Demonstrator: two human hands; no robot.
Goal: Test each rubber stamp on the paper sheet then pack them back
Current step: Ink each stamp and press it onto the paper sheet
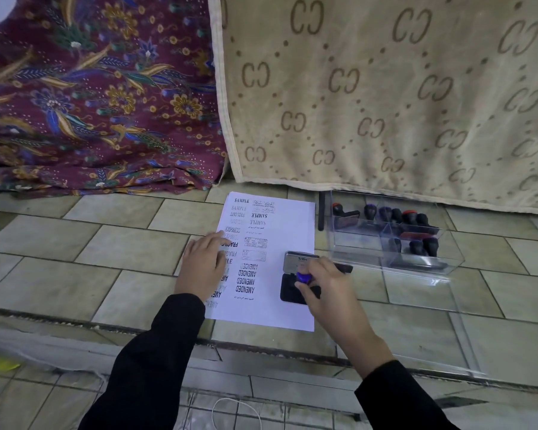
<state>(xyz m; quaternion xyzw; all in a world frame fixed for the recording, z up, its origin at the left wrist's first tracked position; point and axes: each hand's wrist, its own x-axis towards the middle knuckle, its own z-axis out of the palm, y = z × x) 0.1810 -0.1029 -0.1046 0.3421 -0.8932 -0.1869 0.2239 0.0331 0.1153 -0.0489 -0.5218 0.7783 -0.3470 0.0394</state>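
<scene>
A floor of pale tiles [131, 243] serves as the work surface, with a beige patterned blanket [385, 88] and a maroon floral cloth [90, 88] hanging behind. The right hand [326, 290] has its fingers closed round the blue knob of a rubber stamp [303, 277], pressing it onto the open ink pad [292, 290] directly under the grip. Just left of that grip lies the paper sheet [286, 231], already crowded with printed words, pinned flat by the open left hand [204, 262], which grasps nothing. Beyond and to the right of the grip stands a clear plastic box [395, 265] holding more stamps. The stamp looks light and rigid; the knob seems the natural hold, keeping fingers off the inky face.
</scene>
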